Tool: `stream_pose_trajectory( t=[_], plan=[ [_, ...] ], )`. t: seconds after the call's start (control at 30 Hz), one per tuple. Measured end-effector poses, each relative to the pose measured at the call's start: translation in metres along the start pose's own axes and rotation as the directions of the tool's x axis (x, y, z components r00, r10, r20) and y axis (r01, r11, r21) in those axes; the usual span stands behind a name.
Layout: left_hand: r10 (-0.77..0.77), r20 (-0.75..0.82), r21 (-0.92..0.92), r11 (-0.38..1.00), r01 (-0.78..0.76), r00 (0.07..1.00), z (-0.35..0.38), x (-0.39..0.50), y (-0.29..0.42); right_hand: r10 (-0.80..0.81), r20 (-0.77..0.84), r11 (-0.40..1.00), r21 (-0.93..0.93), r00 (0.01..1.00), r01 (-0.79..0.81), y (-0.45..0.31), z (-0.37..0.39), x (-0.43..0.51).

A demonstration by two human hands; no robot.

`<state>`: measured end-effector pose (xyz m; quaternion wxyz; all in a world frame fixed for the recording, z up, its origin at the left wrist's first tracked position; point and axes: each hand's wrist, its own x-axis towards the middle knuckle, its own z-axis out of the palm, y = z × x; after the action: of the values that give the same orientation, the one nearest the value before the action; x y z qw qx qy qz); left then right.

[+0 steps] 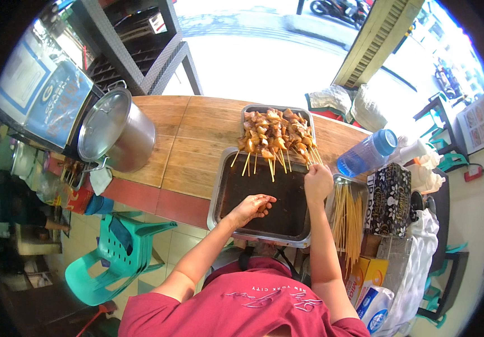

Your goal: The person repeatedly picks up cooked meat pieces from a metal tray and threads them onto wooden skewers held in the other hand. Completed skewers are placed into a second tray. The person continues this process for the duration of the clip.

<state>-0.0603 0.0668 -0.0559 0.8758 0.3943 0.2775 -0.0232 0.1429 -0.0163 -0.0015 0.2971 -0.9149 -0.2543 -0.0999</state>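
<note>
Skewered meat pieces [273, 130] lie heaped on a metal tray [248, 108], their bamboo stick ends pointing towards me over a second metal tray [216, 202] with a dark, wet bottom. My right hand [319, 183] is at the right end of the heap, its fingers closed around the end of a bamboo skewer [312, 162]. Over the near tray is my left hand [252, 209], palm turned up and fingers curled and wet; whether it holds a small piece cannot be made out. Bare bamboo skewers [346, 219] fill a metal container to the right of my right hand.
A lidded steel pot [117, 128] stands on the wooden table [199, 126] at the left. To the right are a blue water jug [366, 153], a patterned box [389, 198] and a yellow box [370, 271]. Stacked green plastic chairs [115, 257] are at the lower left.
</note>
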Motion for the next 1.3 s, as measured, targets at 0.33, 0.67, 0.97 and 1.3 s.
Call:
stream_pose_trajectory(
  t=[0.33, 0.67, 0.97, 1.3],
  plan=[
    [0.002, -0.031, 0.024, 1.0, -0.001, 1.0, 0.008, -0.004, 0.0, -0.202, 0.229, 0.902, -0.336, 0.952, 0.272, -0.053, 0.026, 0.007],
    [0.035, -0.065, -0.021, 0.999, -0.036, 0.997, -0.005, -0.014, -0.002, 0.113, 0.199, 0.967, 0.204, 0.973, -0.154, 0.006, -0.033, 0.001],
    [0.091, -0.004, -0.067, 0.994, -0.091, 0.996, 0.008, -0.003, 0.002, 0.16, 0.369, 0.791, 0.507, 0.916, -0.342, 0.03, -0.093, -0.04],
    [0.214, -0.055, -0.054, 0.975, -0.217, 0.975, 0.03, 0.0, 0.045, 0.101, 0.391, 0.728, 0.598, 0.915, -0.336, 0.042, -0.119, -0.079]
  ],
)
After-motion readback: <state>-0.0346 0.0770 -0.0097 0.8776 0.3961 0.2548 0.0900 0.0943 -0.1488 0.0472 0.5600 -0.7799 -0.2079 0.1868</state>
